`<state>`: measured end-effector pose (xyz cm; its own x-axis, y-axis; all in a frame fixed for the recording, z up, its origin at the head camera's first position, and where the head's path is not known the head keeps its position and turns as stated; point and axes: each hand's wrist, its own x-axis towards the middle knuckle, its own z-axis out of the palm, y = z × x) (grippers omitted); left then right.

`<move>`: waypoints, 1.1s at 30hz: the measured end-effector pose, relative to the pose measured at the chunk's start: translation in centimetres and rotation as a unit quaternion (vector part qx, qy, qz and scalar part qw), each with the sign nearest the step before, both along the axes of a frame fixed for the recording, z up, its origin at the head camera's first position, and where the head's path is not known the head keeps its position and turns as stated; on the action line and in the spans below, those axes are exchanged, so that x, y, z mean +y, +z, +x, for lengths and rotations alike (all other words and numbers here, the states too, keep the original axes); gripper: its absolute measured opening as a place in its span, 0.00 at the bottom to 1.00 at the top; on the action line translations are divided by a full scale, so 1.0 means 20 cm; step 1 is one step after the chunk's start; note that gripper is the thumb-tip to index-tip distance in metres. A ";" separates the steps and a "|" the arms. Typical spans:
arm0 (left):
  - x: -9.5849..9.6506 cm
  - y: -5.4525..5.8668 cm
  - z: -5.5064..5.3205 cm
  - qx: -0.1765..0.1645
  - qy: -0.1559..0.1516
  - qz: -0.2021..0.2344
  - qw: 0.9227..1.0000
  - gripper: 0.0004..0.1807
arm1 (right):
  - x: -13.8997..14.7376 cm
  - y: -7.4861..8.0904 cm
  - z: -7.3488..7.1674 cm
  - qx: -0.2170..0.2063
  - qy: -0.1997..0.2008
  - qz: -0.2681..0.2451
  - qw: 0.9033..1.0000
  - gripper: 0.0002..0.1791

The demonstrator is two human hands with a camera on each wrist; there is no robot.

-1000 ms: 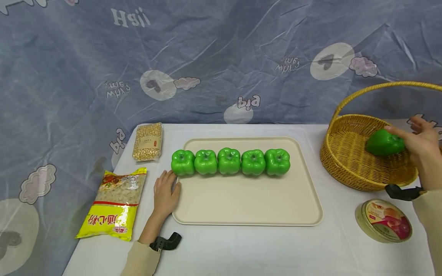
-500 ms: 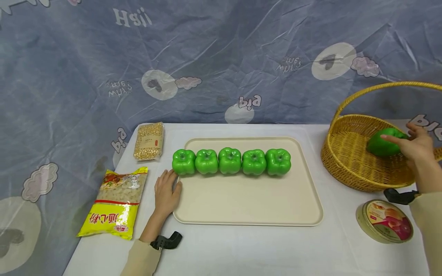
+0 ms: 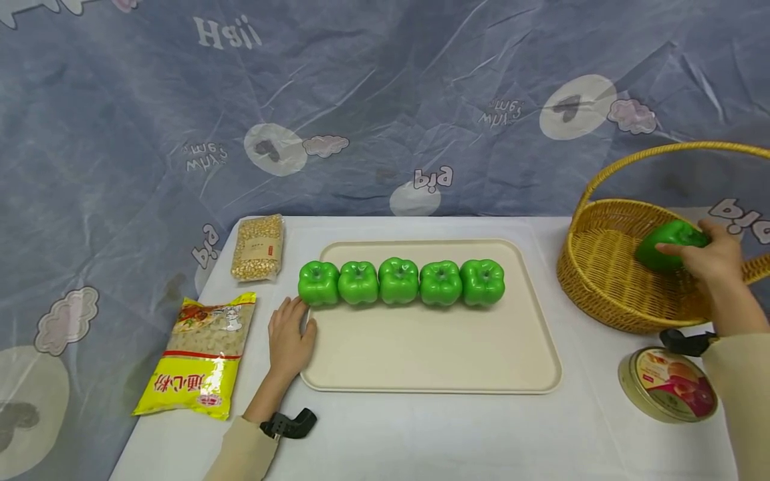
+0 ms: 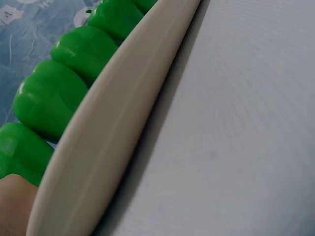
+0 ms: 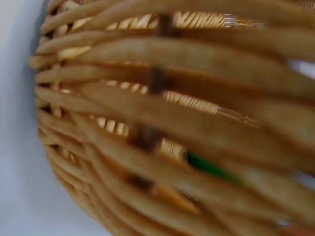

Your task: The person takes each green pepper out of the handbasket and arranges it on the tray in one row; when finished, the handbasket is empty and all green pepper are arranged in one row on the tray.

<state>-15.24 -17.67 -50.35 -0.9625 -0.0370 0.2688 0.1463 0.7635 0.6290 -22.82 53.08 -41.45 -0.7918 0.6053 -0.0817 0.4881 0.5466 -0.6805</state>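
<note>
Several glossy green bell peppers point(image 3: 399, 281) stand side by side in a row along the back half of a beige tray point(image 3: 433, 354). At the tray's left rim lies my left hand point(image 3: 291, 339), its fingers relaxed and its fingertips right at the leftmost pepper. On the right, another green bell pepper point(image 3: 669, 245) lies tilted inside a woven basket point(image 3: 622, 314). My right hand point(image 3: 716, 257) reaches in over the basket's rim and grips this pepper, thumb in front, the other fingers partly hidden behind it. Basket weave point(image 5: 197, 103) fills the right wrist view.
A round tin point(image 3: 669, 385) stands in front of the basket, close to the right forearm. Left of the tray lie a yellow pasta bag point(image 3: 195, 357) and a packet of corn kernels point(image 3: 259, 248). The basket's tall handle point(image 3: 662, 151) arches over its opening.
My right hand has moved left and closed in on the pepper in the basket, which has tipped slightly. My left hand and the row of peppers stay put.
</note>
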 end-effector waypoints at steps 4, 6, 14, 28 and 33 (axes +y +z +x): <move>0.00 0.00 0.01 0.001 0.000 0.003 1.000 0.22 | -0.10 0.08 0.05 -0.005 0.006 0.010 1.000 0.50; 0.00 0.00 0.01 0.002 -0.001 0.003 1.000 0.23 | -0.14 0.11 0.07 -0.005 0.010 0.017 1.000 0.47; -0.01 0.00 0.01 -0.004 -0.003 0.005 1.000 0.23 | -0.10 0.05 0.05 -0.019 0.015 0.028 0.999 0.48; 0.00 0.00 0.00 0.010 -0.006 0.003 1.000 0.23 | -0.16 0.10 0.09 -0.022 0.093 0.004 0.995 0.52; 0.00 0.01 0.00 0.015 -0.006 0.003 1.000 0.23 | -0.20 0.14 0.10 0.001 0.139 -0.012 0.990 0.52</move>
<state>-15.25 -17.72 -50.17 -0.9544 -0.0279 0.2971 0.1735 0.7582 0.6285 -20.87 49.14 -38.70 -0.9276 0.3620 -0.0921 0.3200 0.6431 -0.6958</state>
